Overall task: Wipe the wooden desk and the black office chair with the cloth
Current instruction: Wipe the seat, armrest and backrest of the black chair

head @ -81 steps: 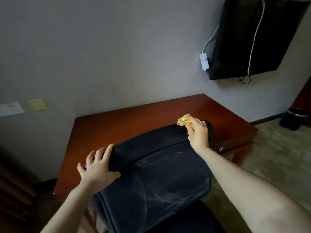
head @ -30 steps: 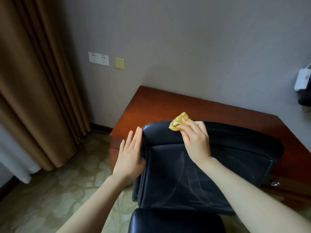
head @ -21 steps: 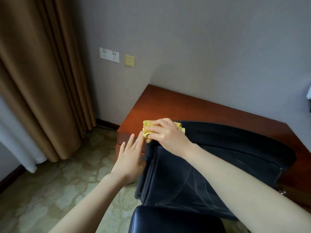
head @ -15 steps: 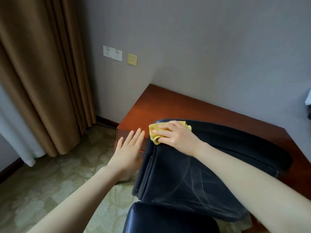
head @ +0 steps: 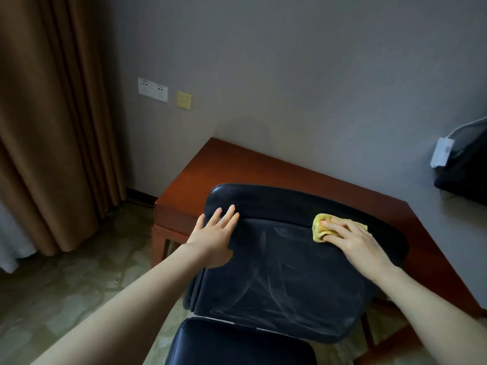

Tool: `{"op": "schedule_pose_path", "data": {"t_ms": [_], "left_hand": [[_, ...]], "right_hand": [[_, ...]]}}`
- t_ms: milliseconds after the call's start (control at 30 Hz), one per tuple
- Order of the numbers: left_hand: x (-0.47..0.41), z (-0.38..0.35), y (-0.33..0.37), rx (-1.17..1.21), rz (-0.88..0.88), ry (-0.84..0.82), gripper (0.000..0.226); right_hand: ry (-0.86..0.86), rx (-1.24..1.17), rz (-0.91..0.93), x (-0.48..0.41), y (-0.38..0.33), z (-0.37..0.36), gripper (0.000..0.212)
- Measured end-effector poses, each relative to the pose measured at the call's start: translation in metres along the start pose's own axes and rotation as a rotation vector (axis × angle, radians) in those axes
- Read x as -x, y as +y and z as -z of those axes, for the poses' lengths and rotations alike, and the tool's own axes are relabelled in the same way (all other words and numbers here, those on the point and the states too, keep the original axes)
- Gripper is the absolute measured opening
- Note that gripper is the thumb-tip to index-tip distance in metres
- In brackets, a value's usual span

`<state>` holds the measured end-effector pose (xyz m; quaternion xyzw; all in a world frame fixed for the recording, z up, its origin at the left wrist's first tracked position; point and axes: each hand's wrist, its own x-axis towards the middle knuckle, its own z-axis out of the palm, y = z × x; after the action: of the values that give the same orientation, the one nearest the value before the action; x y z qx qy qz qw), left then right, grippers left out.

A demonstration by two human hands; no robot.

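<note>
Right at the bottom edge, the black office chair (head: 279, 280) shows its glossy seat, and above it the backrest rises, streaked with pale wipe marks across the panel. The left hand (head: 213, 243) lies flat on the backrest's upper left corner, fingers straight and spread, gripping nothing, just pressing the leather. Over on the right side, the right hand (head: 355, 241) presses the yellow cloth (head: 320, 229) against the backrest just under its top edge; the cloth is bunched beneath the fingers, which lie nearly flat over it, and its crumpled left end pokes out past the fingertips. Behind the chair, the wooden desk (head: 237, 167) sits tight against the grey wall, its reddish top bare along the left edge and back corner. Further left, brown curtains (head: 52, 127) hang to the patterned floor. Up on the wall, a white socket plate (head: 152, 89) sits just beside a small yellow plate (head: 183, 100).
</note>
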<state>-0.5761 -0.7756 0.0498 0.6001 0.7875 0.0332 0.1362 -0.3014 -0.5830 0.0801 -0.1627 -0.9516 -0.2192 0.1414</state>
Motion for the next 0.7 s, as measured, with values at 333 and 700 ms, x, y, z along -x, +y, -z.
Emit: {"op": "schedule_pose_path", "data": {"t_ms": [333,700], "left_hand": [[0.012,-0.025,-0.010,-0.096,0.002,0.093,0.082],[0.041,-0.040,-0.062,-0.059,0.072,0.163,0.081]], "right_hand": [[0.276,-0.236,-0.259,-0.032,-0.039,-0.028,0.052],[0.449,-0.239,0.084,-0.164,-0.120,-0.027,0.016]]}}
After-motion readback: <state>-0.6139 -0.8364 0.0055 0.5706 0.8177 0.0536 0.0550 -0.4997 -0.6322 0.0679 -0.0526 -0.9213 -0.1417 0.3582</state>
